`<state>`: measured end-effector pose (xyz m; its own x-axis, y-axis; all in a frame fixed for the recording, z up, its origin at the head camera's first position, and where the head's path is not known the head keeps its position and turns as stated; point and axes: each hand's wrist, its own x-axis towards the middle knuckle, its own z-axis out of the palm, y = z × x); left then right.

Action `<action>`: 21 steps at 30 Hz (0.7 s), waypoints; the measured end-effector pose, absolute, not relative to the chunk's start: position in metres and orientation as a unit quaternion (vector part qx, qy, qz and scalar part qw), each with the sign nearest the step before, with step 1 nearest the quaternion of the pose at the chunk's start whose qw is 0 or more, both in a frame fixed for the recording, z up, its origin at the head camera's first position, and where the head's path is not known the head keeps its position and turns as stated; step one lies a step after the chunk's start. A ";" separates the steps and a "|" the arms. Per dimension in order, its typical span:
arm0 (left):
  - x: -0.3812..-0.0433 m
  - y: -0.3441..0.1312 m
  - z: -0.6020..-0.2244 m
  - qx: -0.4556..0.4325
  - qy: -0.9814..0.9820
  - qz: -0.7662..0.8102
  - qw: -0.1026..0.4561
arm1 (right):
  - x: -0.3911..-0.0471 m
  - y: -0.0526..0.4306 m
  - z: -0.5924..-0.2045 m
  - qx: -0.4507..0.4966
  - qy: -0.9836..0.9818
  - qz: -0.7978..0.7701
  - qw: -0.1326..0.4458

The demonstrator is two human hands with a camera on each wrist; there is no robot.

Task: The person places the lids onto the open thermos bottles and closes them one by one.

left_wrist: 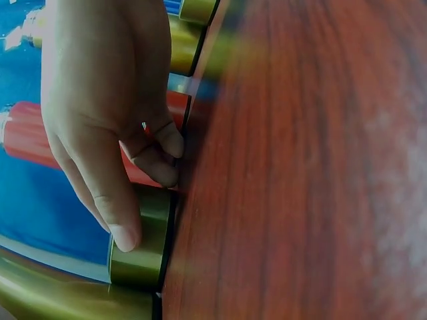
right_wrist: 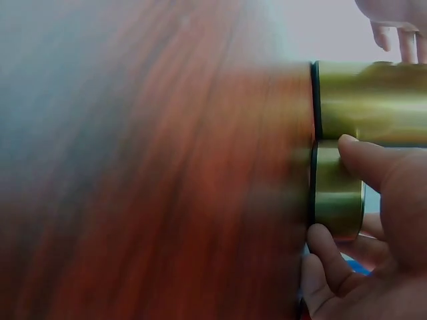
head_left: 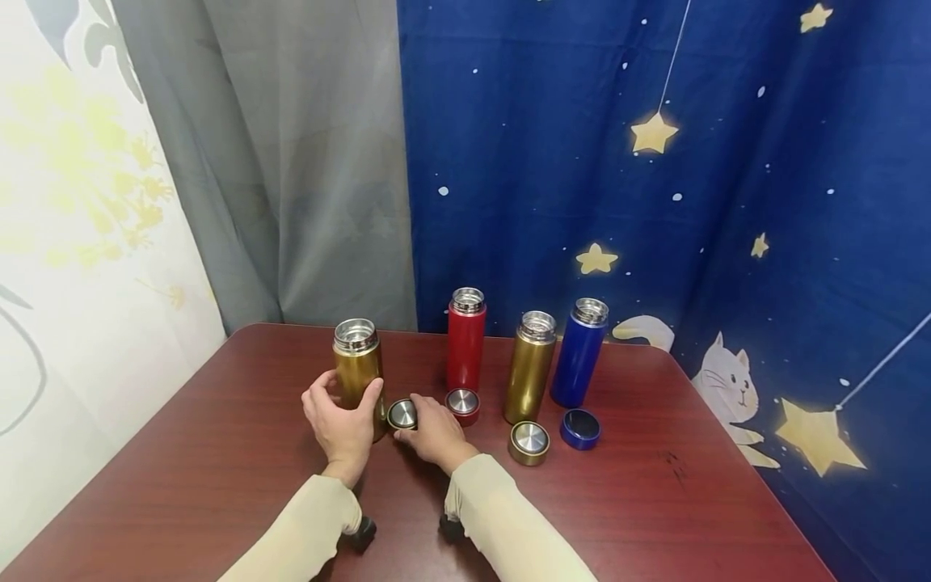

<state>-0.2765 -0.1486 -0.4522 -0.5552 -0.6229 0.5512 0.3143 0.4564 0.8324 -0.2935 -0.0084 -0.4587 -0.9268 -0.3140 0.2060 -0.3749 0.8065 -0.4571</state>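
A gold thermos bottle [head_left: 358, 370] stands uncapped at the left of the table. My left hand [head_left: 343, 427] grips its body, thumb on the near right side and fingers round the left. Right beside the bottle's base, a gold lid [head_left: 402, 414] with a silver top lies flat on the table. My right hand [head_left: 435, 432] holds this lid between thumb and fingers. In the right wrist view the lid [right_wrist: 339, 193] sits against the foot of the bottle [right_wrist: 373, 100]. The left wrist view shows my right hand [left_wrist: 110, 127] over the lid [left_wrist: 152, 233].
To the right stand an uncapped red bottle [head_left: 465, 343], a second gold bottle [head_left: 531, 372] and a blue bottle [head_left: 578, 356]. Before them lie a red lid [head_left: 463, 406], a gold lid [head_left: 528, 443] and a blue lid [head_left: 580, 428]. Curtains [head_left: 524, 162] hang behind the table [head_left: 218, 453].
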 end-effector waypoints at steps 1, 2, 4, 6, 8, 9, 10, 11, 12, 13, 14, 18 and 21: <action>-0.276 -0.149 -0.452 0.106 -0.722 -0.510 0.456 | -0.293 -0.008 -0.458 0.183 -0.948 0.253 0.060; -0.276 -0.150 -0.451 0.105 -0.724 -0.511 0.451 | -0.291 -0.007 -0.457 0.185 -0.947 0.254 0.060; -0.276 -0.151 -0.451 0.099 -0.730 -0.513 0.441 | -0.290 -0.005 -0.455 0.190 -0.945 0.258 0.062; -0.277 -0.152 -0.449 0.094 -0.735 -0.516 0.431 | -0.289 -0.003 -0.454 0.197 -0.943 0.262 0.065; -0.276 -0.154 -0.448 0.089 -0.737 -0.522 0.420 | -0.288 -0.001 -0.454 0.207 -0.939 0.265 0.068; -0.276 -0.154 -0.447 0.088 -0.739 -0.525 0.413 | -0.288 0.000 -0.454 0.212 -0.938 0.267 0.069; -0.276 -0.155 -0.447 0.088 -0.740 -0.529 0.407 | -0.288 0.001 -0.454 0.216 -0.936 0.268 0.070; -0.276 -0.155 -0.447 0.087 -0.741 -0.535 0.398 | -0.288 0.001 -0.455 0.219 -0.935 0.270 0.069; -0.276 -0.155 -0.447 0.086 -0.741 -0.540 0.389 | -0.288 0.002 -0.455 0.222 -0.934 0.271 0.070; -0.276 -0.155 -0.447 0.084 -0.742 -0.546 0.380 | -0.288 0.003 -0.456 0.224 -0.933 0.273 0.071; -0.276 -0.156 -0.448 0.081 -0.742 -0.551 0.372 | -0.288 0.004 -0.456 0.228 -0.931 0.276 0.072; -0.276 -0.158 -0.450 0.066 -0.739 -0.570 0.353 | -0.288 0.009 -0.456 0.243 -0.920 0.298 0.076; -0.276 -0.161 -0.451 0.055 -0.739 -0.574 0.348 | -0.287 0.014 -0.453 0.255 -0.908 0.323 0.084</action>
